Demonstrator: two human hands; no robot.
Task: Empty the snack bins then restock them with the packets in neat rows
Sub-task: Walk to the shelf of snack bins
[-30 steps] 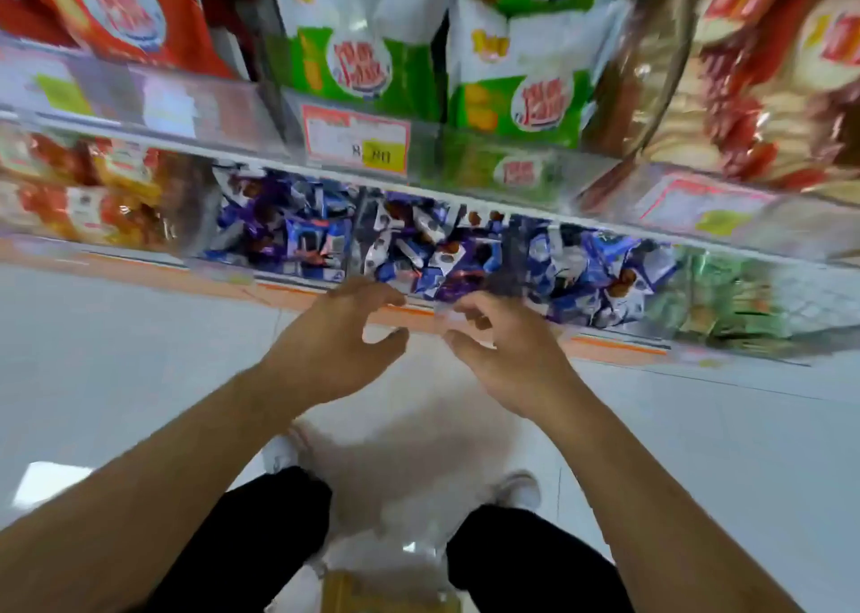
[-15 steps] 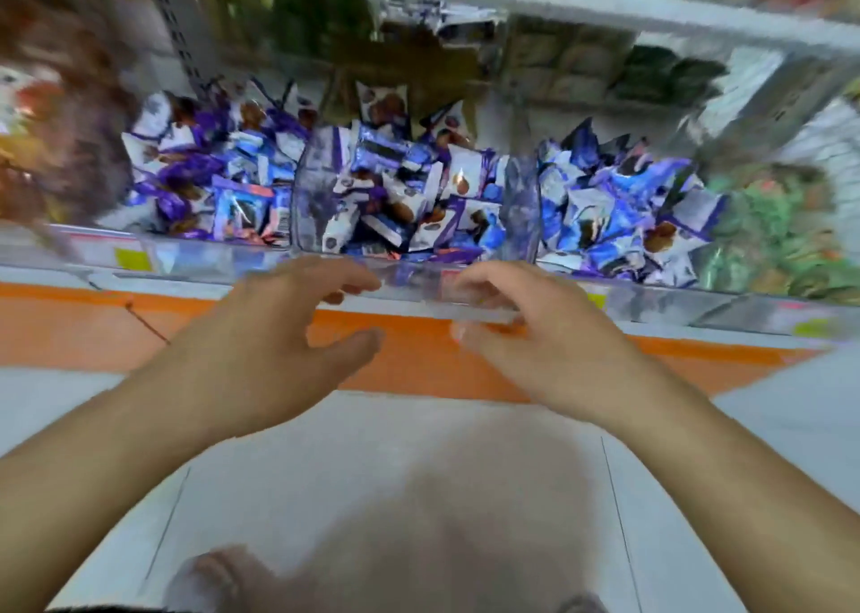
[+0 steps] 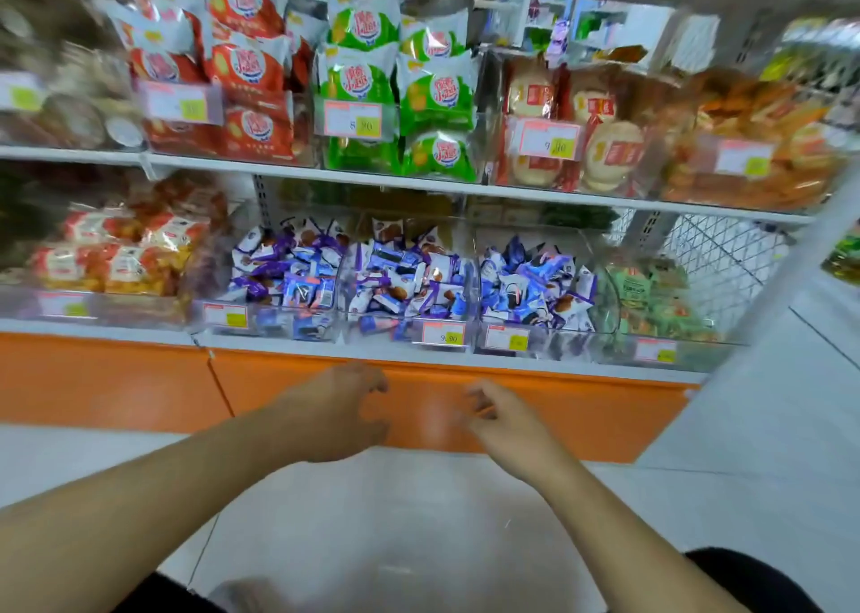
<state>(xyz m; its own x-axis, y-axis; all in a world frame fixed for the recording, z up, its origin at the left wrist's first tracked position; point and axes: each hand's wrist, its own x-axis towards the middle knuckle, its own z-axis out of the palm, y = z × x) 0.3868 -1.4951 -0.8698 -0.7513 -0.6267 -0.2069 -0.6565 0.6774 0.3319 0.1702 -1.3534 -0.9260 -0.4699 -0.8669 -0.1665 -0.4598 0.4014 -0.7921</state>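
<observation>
While both hands hang empty below the lower shelf, the step in hand is judged to be the first reach into a snack bin. The left hand (image 3: 332, 410) and the right hand (image 3: 505, 424) hover side by side in front of the orange plinth (image 3: 581, 417), fingers loosely curled and spread, gripping nothing; motion blur smears the right fingertips (image 3: 479, 400). Directly above and beyond the fingertips stands the middle bin (image 3: 409, 333), a clear bin heaped with blue-and-purple packets (image 3: 405, 282) lying in disorder. A like bin sits up and to the left of the left fingers (image 3: 374, 384), another up and to the right of the right fingertips.

To do the step well, a worker would likely raise both hands over the clear front lip, which carries a price label (image 3: 444, 335), then scoop from the top of the heap rather than drag packets against the wall. Taking one bin at a time keeps its packets apart from the neighbours'. The slick, crinkled wrappers will probably slide, so a cupped two-handed grasp suits better than a pinch.

Compared with half a second earlier, the hands have dropped from the bin's front edge, where the fingertips were touching or nearly so, to the plinth. The view has also pulled back, now taking in the upper shelf (image 3: 419, 184) with its red and green bags.
</observation>
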